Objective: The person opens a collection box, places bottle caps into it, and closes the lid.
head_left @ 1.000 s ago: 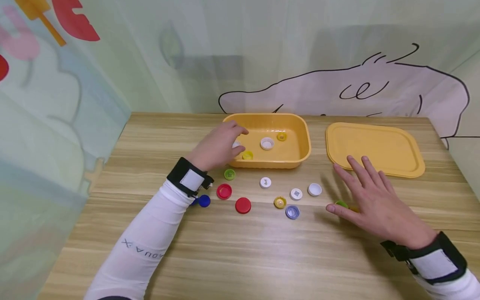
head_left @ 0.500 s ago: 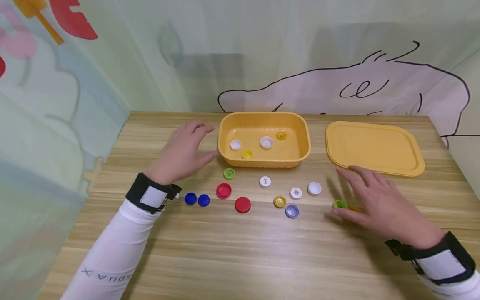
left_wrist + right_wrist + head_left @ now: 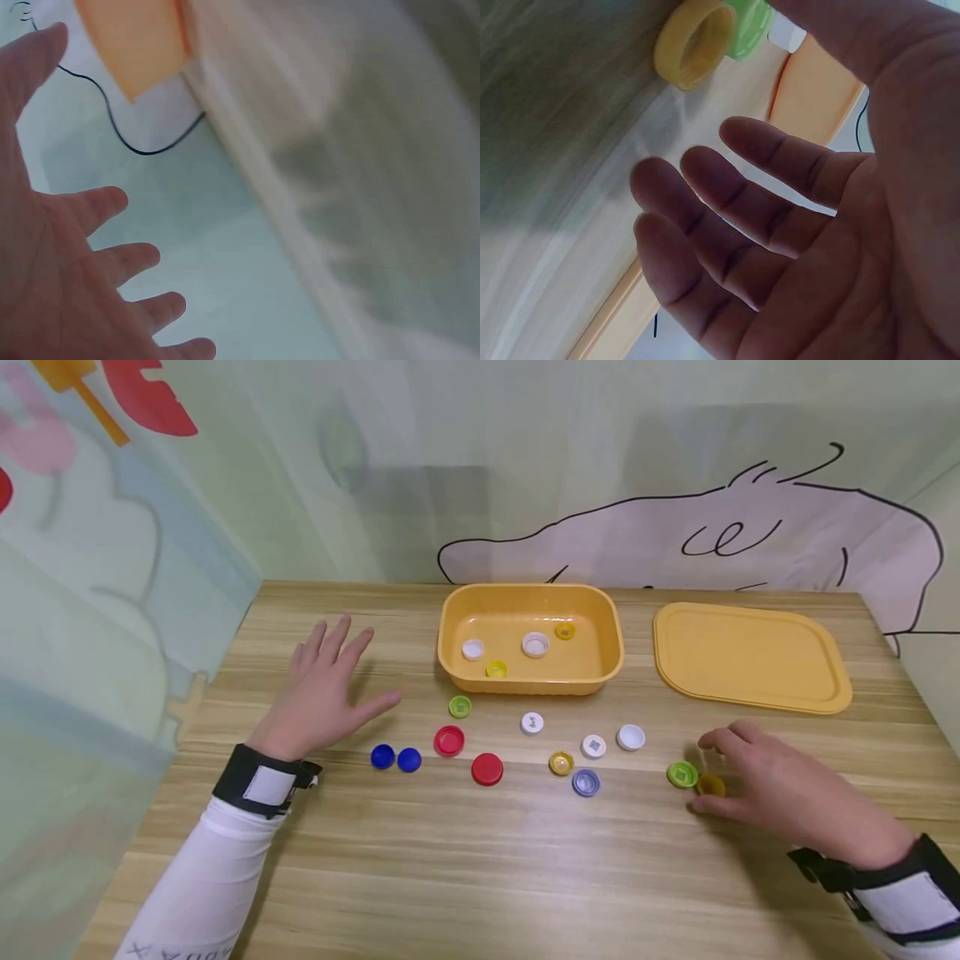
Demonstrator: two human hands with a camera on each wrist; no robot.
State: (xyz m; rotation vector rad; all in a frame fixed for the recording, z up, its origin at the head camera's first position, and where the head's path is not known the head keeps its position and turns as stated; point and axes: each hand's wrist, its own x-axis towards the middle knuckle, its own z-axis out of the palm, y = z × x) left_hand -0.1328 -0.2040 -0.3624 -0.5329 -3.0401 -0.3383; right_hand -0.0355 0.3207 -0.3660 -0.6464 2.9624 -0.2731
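Observation:
My left hand (image 3: pixel 315 697) hovers over the left of the table with its fingers spread and nothing in it; its palm (image 3: pixel 52 277) shows bare in the left wrist view. At the right, my right hand (image 3: pixel 795 785) reaches over a yellow bottle cap (image 3: pixel 710 786), thumb on the near side and bent fingers beyond it. The right wrist view shows the yellow cap (image 3: pixel 694 45) apart from the fingers (image 3: pixel 705 176). Beside it lies a green cap (image 3: pixel 682 774). Two blue caps (image 3: pixel 408 760) are the nearest things to my left hand.
A yellow plastic box (image 3: pixel 528 687) with several caps inside stands at the back middle. Its flat lid (image 3: pixel 753 656) lies to the right. Between the hands are scattered red (image 3: pixel 487 769), white (image 3: pixel 631 737), green (image 3: pixel 460 707), amber and pale blue caps. A printed curtain (image 3: pixel 525 468) hangs behind.
My left hand has come out of the box and moved left, leaving a white cap inside and opening its fingers. My right hand has lowered towards the yellow cap, its fingers bending.

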